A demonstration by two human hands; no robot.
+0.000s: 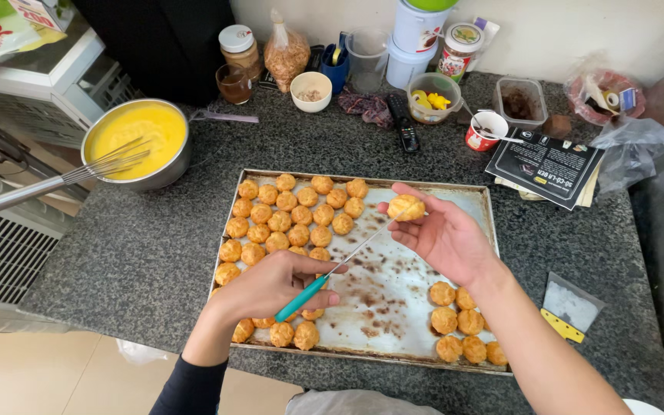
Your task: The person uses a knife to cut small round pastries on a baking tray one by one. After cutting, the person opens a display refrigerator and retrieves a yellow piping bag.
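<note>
My right hand (443,234) holds a small golden puff pastry (406,206) between thumb and fingers above the baking tray (393,327). My left hand (274,284) grips a thin knife with a teal handle (301,298); its blade tip touches the held pastry. Many baked puffs (290,219) lie in rows on the tray's left half. A smaller cluster of puffs (463,327) sits at the tray's lower right corner. The tray's middle is bare, stained paper.
A pan of yellow custard (140,131) with a metal whisk (78,175) stands at the left. Jars, cups, a white bowl (310,91), a remote and plastic tubs line the back of the speckled counter (147,253). A black box (546,165) lies right of the tray.
</note>
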